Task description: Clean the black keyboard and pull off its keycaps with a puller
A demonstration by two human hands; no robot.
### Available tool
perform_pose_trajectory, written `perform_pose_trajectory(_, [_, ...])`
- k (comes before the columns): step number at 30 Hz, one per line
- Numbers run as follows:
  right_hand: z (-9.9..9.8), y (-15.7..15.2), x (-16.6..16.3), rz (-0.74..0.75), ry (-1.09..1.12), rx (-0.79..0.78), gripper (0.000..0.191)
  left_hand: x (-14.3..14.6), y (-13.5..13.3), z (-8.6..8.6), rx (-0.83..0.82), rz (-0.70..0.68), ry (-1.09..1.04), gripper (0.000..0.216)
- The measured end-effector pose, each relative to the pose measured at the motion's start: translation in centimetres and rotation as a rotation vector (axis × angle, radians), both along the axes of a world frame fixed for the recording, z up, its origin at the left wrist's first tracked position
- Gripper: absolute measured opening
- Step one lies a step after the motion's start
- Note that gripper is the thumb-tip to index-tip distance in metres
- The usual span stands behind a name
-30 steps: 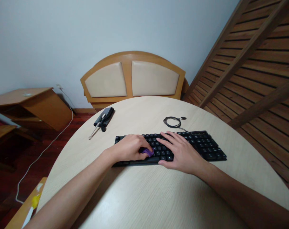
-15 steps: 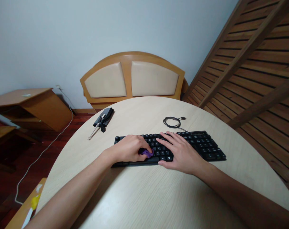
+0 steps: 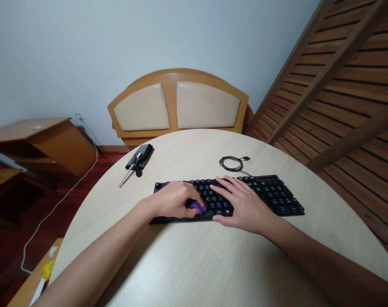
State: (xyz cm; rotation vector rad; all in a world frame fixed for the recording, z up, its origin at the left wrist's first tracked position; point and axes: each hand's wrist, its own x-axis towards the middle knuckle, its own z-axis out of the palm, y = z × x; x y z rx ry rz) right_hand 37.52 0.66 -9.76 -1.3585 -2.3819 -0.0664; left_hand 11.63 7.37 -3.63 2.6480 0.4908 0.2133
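Note:
A black keyboard (image 3: 270, 194) lies across the round pale wooden table (image 3: 197, 264). My left hand (image 3: 171, 199) is curled over the keyboard's left half, fingers closed on a small purple lump (image 3: 198, 207) that is pressed onto the keys. My right hand (image 3: 241, 204) lies flat on the middle of the keyboard with its fingers stretched out and apart, holding nothing. The keyboard's black cable (image 3: 232, 163) is coiled on the table just behind it.
A dark pouch with a slim white tool (image 3: 137, 160) lies at the table's far left. A padded wooden chair back (image 3: 178, 104) stands behind the table. A low wooden cabinet (image 3: 47, 143) and a white cord are at left; slatted wood leans at right.
The purple lump under my left fingers has shifted slightly down on the keys. My right hand has stayed in place.

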Motion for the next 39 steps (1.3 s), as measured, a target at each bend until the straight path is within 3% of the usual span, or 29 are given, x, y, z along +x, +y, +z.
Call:
perform_pose_trajectory(13, [0.1,0.0,0.0,-0.002,-0.006,-0.005,0.079,0.1,-0.5,0.8,-0.108,-0.011,-0.032,0.019])
perform_pose_trajectory(20, [0.4,-0.2,-0.2,-0.006,0.006,-0.013,0.078,0.1,0.8,-1.5,0.174,0.323,-0.195,0.025])
perform_pose_trajectory(24, [0.3,-0.1,-0.1,-0.005,0.005,-0.016,0.078,0.2,1.1,-2.8,0.196,0.304,-0.144,0.026])
perform_pose_trajectory(34, [0.4,0.6,0.3,-0.039,-0.023,-0.042,0.079,0.9,0.2,-3.6,0.164,0.348,-0.164,0.034])
perform_pose_trajectory(39, [2.5,1.3,-0.2,-0.069,-0.05,-0.145,0.061,1.0,0.1,-4.1,0.055,0.44,-0.2,0.037])
